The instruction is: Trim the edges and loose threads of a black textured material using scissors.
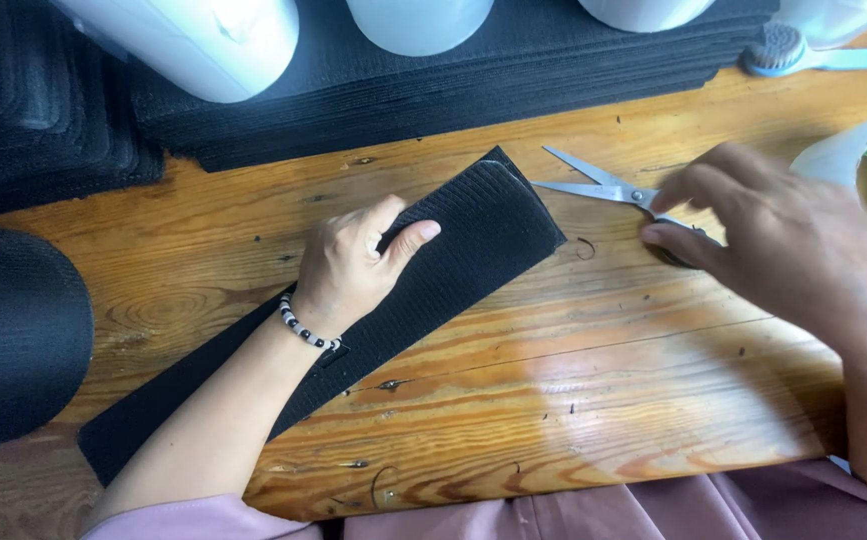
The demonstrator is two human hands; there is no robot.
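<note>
The left hand [353, 265] presses flat on the black ribbed strip [473, 240]; the right hand [763, 235] grips open scissors [603, 185] beside a stack of black sheets [433, 90].

On my wooden table [573, 400]: one long black ribbed fabric strip [473, 240], one pair of scissors [613, 188], three white rolls [418, 20] along the top edge, one blue brush [783, 50], one stack of black sheets [513, 70], and my two hands, left [353, 265] and right [773, 235].
</note>
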